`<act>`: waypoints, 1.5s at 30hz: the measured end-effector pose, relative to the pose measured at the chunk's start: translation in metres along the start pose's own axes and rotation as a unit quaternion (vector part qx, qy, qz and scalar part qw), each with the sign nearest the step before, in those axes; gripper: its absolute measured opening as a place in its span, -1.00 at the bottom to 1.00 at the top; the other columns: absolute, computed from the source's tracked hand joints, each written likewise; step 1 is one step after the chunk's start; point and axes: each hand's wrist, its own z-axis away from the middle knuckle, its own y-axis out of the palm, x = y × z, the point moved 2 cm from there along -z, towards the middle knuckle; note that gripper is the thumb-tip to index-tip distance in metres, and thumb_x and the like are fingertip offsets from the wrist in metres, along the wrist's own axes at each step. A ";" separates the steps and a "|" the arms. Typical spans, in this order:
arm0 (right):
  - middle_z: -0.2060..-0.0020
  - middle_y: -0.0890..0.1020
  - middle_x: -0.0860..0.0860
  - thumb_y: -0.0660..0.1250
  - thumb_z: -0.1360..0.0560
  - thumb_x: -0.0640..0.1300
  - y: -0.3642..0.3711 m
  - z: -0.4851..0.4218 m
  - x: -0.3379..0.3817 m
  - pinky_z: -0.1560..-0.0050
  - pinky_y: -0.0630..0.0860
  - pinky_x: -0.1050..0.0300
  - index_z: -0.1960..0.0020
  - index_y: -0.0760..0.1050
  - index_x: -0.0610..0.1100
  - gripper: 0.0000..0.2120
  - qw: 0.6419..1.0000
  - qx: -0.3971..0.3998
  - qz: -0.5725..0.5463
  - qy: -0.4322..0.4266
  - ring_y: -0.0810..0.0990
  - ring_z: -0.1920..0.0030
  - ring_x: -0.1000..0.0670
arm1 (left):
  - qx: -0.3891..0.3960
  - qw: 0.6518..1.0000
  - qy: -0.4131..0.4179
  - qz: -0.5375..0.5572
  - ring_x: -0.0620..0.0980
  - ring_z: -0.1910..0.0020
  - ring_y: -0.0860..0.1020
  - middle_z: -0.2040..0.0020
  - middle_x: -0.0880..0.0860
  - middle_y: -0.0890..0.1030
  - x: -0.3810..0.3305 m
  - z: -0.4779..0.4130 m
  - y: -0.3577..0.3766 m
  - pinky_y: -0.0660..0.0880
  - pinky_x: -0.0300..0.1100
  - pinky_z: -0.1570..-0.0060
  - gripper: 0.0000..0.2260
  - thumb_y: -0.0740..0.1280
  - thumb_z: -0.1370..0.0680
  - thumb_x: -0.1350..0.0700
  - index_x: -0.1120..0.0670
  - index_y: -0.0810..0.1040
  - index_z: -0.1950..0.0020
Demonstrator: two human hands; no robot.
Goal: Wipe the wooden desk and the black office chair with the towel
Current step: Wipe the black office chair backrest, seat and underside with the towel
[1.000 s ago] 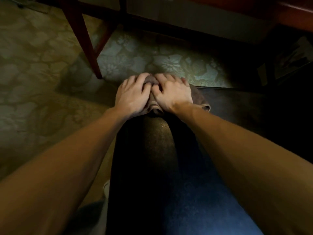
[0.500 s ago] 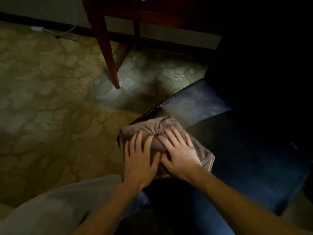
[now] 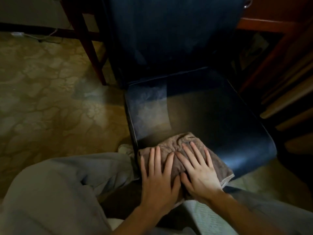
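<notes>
Both hands, left hand [image 3: 158, 179] and right hand [image 3: 198, 168], press flat (fingers spread, nothing gripped) on a brown towel [image 3: 171, 146] at the black chair seat's [image 3: 220, 119] front edge.

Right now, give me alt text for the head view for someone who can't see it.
Both hands, left hand and right hand, press flat and side by side on a brown towel at the front edge of a black office chair seat. Patterned carpet lies left; a wooden desk stands behind.
</notes>
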 end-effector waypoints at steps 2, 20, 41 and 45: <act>-0.60 0.29 -0.08 0.10 -0.63 0.22 -0.003 0.001 -0.005 -0.57 -0.10 -0.27 -0.63 0.15 0.06 -0.39 1.000 0.022 0.009 -0.005 0.10 -0.63 -0.17 | 0.004 1.000 -0.016 -0.005 0.21 -0.63 0.15 -0.63 0.22 0.22 -0.009 0.001 -0.002 0.06 0.38 -0.53 -0.40 0.08 -0.63 -0.27 -0.02 0.34 -0.60; -0.63 0.23 0.01 -0.04 -0.64 0.20 -0.018 -0.102 0.025 -0.61 -0.18 -0.32 -0.62 0.20 0.16 -0.44 0.996 -0.003 -0.091 -0.001 0.04 -0.66 -0.06 | -0.063 0.988 -0.084 0.115 0.14 -0.67 -0.10 -0.68 0.20 -0.04 0.051 -0.081 -0.014 -0.25 0.10 -0.61 -0.23 -0.07 -0.46 -0.14 0.10 0.13 -0.66; -0.65 0.16 0.00 0.01 -0.68 0.14 -0.029 -0.385 -0.044 -0.60 -0.20 -0.29 -0.63 0.16 0.13 -0.48 0.989 -0.050 -0.080 0.112 -0.02 -0.66 -0.08 | -0.042 0.998 0.033 0.029 0.06 -0.62 -0.01 -0.63 0.10 0.09 0.142 -0.387 -0.071 -0.12 0.05 -0.61 -0.46 0.10 -0.65 -0.03 0.03 0.15 -0.64; -0.57 0.31 -0.07 0.04 -0.66 0.15 -0.028 -0.410 -0.055 -0.56 -0.01 -0.33 -0.58 0.25 0.07 -0.49 0.989 -0.062 -0.055 0.122 0.19 -0.56 -0.22 | -0.084 0.996 0.034 0.011 0.11 -0.47 0.18 -0.44 0.13 0.25 0.143 -0.408 -0.075 0.20 0.06 -0.49 -0.51 0.11 -0.64 -0.05 0.02 0.28 -0.57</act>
